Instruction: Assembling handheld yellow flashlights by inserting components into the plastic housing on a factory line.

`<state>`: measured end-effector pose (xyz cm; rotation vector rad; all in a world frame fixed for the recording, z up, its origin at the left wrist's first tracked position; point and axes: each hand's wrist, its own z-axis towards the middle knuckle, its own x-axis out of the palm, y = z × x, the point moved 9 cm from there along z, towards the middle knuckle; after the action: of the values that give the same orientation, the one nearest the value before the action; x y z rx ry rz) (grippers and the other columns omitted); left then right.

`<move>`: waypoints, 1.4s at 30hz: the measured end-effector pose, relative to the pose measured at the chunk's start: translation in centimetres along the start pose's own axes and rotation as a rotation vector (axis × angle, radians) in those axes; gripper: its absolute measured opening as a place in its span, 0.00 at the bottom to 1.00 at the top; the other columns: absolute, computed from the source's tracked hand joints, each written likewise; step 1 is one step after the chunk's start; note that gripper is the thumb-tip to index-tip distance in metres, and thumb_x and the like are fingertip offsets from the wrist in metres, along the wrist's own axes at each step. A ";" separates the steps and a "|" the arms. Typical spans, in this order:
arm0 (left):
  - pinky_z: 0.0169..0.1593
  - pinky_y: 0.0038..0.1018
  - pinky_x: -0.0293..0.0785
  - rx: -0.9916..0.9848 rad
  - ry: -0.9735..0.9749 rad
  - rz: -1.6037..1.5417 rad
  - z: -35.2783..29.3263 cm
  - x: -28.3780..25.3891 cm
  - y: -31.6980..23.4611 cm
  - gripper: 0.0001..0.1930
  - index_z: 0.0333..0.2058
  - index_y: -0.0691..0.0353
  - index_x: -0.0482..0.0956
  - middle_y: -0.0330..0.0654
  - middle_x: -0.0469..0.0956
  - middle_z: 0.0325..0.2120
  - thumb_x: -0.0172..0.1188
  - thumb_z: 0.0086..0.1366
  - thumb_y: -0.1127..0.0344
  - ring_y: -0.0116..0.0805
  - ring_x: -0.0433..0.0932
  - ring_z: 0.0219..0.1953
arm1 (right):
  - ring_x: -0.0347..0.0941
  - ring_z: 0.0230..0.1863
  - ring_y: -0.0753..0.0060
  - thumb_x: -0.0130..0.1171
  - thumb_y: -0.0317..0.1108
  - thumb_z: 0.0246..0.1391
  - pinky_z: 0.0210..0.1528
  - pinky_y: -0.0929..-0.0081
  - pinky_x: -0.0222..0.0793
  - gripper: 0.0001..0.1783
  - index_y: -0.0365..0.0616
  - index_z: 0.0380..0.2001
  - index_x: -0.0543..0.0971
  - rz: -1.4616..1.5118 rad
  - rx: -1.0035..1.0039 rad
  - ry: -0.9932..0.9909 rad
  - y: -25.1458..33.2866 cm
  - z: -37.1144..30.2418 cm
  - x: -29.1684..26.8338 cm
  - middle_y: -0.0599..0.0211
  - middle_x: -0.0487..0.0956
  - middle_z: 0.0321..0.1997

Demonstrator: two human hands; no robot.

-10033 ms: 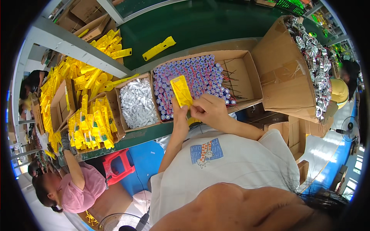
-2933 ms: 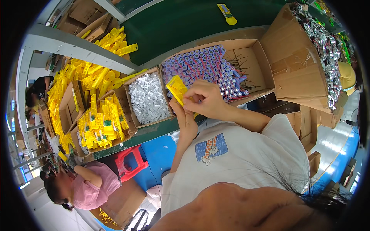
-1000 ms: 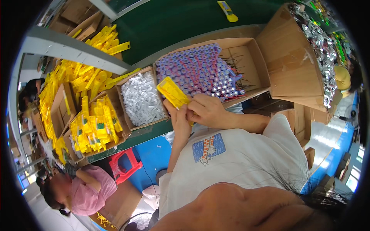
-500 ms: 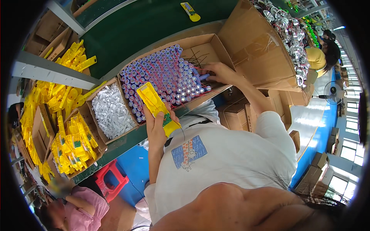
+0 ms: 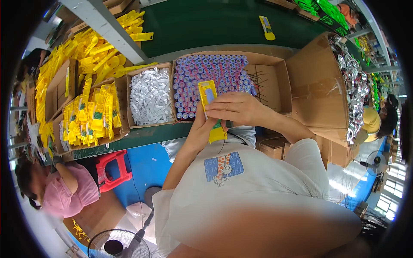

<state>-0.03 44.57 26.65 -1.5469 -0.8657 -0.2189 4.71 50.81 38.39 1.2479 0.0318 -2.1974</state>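
My left hand (image 5: 201,131) grips a yellow plastic housing (image 5: 218,135) from its left side, tilted in front of my chest. A green circuit board (image 5: 217,124) shows partly in its lower half, and a thin dark wire hangs below. In the upper half lies a light purple cylindrical battery cell (image 5: 209,94). My right hand (image 5: 238,108) is closed over the middle of the housing, its fingers on the cell and hiding part of it. Just beyond my hands stands a cardboard box of upright purple battery cells (image 5: 206,64) with red and black wires.
Left of the cells are a box of small white parts (image 5: 150,94) and a box of yellow housings with boards (image 5: 97,114). Loose yellow housings (image 5: 90,47) pile up behind. At right, a tall carton (image 5: 316,81) holds silvery round parts (image 5: 355,94). A person in pink (image 5: 71,189) sits lower left.
My right hand has left the box of cells with a battery cell and come to the housing in my left hand. The view has swung, shifting the boxes to the right.
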 end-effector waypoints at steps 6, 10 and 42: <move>0.36 0.34 0.78 0.087 -0.024 -0.046 -3.2 -3.5 -3.9 0.28 0.62 0.55 0.48 0.46 0.68 0.41 0.44 0.66 0.78 0.33 0.74 0.34 | 0.79 0.50 0.67 0.59 0.18 0.49 0.53 0.70 0.76 0.21 0.44 0.48 0.80 0.616 0.218 0.192 -2.8 3.4 4.7 0.63 0.80 0.52; 0.39 0.36 0.77 0.317 -0.372 -0.334 -5.5 -9.9 -5.4 0.23 0.57 0.54 0.55 0.45 0.69 0.42 0.46 0.65 0.78 0.37 0.73 0.35 | 0.78 0.44 0.65 0.59 0.27 0.53 0.39 0.71 0.77 0.14 0.44 0.44 0.80 0.569 0.328 0.123 -9.4 10.1 11.3 0.64 0.80 0.40; 0.30 0.30 0.78 0.231 -0.384 0.128 -5.5 -9.3 -6.0 0.16 0.56 0.57 0.53 0.45 0.72 0.36 0.42 0.73 0.64 0.31 0.75 0.27 | 0.71 0.33 0.79 0.59 0.30 0.59 0.35 0.81 0.68 0.09 0.43 0.43 0.75 0.631 0.537 0.167 -8.4 12.0 11.3 0.68 0.76 0.33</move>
<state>-8.38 35.50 26.82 -1.4406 -1.0455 0.2721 -13.10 48.45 34.01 1.4606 -0.8189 -1.5851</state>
